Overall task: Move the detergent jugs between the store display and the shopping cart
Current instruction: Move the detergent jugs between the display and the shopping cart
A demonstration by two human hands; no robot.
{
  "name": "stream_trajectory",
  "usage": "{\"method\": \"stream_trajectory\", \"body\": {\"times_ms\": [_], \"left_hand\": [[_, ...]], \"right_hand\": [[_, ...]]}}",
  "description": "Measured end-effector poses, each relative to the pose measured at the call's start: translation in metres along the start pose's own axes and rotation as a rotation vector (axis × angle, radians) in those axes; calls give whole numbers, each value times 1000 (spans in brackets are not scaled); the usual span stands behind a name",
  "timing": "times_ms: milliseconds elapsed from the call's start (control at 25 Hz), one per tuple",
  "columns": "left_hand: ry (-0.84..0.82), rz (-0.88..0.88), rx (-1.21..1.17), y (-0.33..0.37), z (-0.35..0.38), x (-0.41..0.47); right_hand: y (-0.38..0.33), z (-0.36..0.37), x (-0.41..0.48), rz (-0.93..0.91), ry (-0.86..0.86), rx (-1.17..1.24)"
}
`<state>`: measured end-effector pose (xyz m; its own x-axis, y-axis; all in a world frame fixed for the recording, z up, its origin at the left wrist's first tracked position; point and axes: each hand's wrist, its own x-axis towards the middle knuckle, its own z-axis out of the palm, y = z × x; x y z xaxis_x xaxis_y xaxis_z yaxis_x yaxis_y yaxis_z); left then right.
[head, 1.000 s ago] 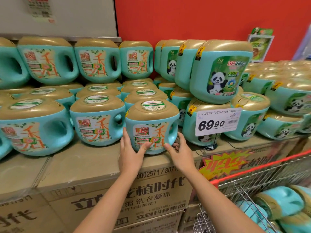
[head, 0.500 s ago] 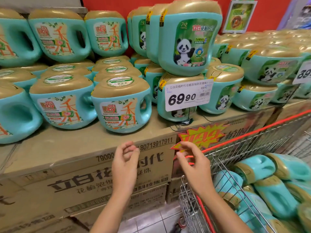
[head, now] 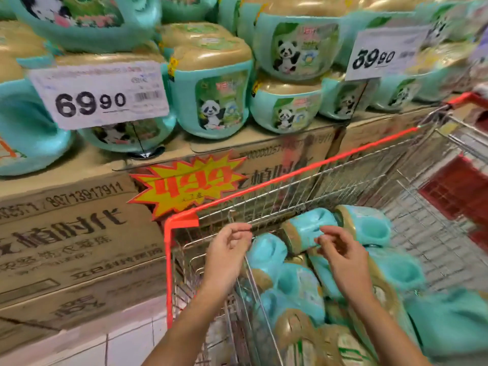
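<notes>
The left hand (head: 227,250) and the right hand (head: 343,253) hover over the near end of the shopping cart (head: 182,220), fingers loosely curled and gripping nothing. Beneath them at least six detergent jugs (head: 309,228) lie on their sides in the cart; blur hides the exact count. Panda-labelled display jugs (head: 211,101) stand stacked on cartons (head: 79,233), among two price cards (head: 100,96) and one starburst sign (head: 190,183).
</notes>
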<state>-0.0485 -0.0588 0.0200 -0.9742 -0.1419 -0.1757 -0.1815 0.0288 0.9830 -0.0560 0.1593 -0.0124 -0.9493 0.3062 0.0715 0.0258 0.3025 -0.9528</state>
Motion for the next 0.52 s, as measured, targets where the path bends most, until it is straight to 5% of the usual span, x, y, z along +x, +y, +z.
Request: {"method": "stream_trajectory", "body": {"times_ms": [360, 520], "left_hand": [[-257, -342, 249, -81, 181, 16], [-511, -554, 316, -124, 233, -15]], "right_hand": [[131, -143, 73, 378, 81, -417], [166, -155, 76, 602, -265, -562]]}}
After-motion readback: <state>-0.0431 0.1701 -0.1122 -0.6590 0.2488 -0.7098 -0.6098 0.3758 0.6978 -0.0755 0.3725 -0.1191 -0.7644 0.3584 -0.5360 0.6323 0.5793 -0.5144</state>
